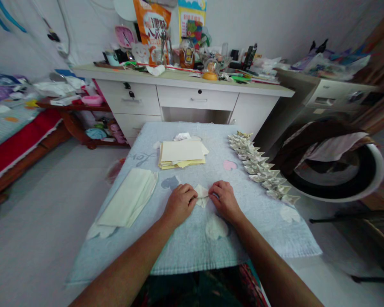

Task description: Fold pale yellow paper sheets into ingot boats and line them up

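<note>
The folded paper (pixel 202 197) lies on the cloth-covered desk (pixel 185 251) directly between the left hand (pixel 181 205) and right hand (pixel 224 201), neither nearer, its crosswise edge running from one to the other, each pinching an end.

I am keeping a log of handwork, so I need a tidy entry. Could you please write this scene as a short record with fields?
Left hand: fingers at the left edge of the small folded paper
Right hand: fingers at its right edge
Left side: pale green paper sheets
Beyond the hands: stack of cream paper sheets
Right side: rows of boat-like paper pieces
Surface: light blue cloth
Background: white-fronted desk
</note>
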The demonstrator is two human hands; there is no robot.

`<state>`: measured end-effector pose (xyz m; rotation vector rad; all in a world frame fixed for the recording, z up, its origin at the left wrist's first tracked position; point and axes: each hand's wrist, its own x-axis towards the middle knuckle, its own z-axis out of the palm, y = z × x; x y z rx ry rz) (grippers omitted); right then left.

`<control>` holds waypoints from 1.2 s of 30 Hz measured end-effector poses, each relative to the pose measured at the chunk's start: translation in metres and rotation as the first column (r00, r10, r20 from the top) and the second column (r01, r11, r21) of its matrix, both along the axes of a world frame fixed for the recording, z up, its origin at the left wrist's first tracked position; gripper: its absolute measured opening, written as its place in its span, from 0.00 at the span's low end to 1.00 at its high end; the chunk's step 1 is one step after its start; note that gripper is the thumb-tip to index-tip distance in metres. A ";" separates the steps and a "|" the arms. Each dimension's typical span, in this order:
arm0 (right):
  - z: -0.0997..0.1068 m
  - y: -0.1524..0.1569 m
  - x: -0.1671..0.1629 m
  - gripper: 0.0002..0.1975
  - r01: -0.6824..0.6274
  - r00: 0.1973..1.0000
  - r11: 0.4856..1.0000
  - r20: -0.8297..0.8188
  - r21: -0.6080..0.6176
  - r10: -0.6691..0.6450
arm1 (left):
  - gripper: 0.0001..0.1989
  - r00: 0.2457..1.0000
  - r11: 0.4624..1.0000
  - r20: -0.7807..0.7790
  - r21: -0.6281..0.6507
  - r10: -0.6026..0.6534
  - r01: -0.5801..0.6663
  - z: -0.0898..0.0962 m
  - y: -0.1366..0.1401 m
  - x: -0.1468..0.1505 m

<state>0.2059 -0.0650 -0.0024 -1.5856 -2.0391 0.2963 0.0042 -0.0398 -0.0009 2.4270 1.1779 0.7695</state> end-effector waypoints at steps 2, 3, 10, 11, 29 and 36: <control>0.000 0.000 0.001 0.04 -0.013 1.000 1.000 0.002 0.007 0.013 | 0.03 1.000 1.000 -0.007 -0.002 -0.016 0.016 -0.001 0.001 0.000; -0.001 0.000 0.001 0.04 -0.017 1.000 1.000 0.000 0.010 0.017 | 0.03 1.000 1.000 -0.010 -0.001 -0.023 0.023 -0.001 0.001 0.000; 0.000 -0.002 -0.001 0.09 0.044 0.999 0.999 -0.008 0.029 -0.044 | 0.05 0.999 0.999 -0.022 0.020 -0.037 0.038 -0.006 0.001 0.000; 0.000 -0.002 -0.001 0.09 0.047 0.999 0.999 -0.005 0.026 -0.047 | 0.05 0.999 0.999 -0.024 0.021 -0.039 0.040 -0.006 0.001 0.000; 0.004 0.011 0.001 0.03 0.057 0.996 0.987 0.070 -0.152 -0.047 | 0.02 0.994 0.996 0.062 -0.047 0.085 -0.082 -0.005 0.004 -0.002; 0.032 0.026 -0.003 0.04 -0.058 0.978 0.962 0.180 -0.266 0.109 | 0.02 0.995 0.994 0.030 -0.057 0.091 -0.089 -0.003 0.004 -0.003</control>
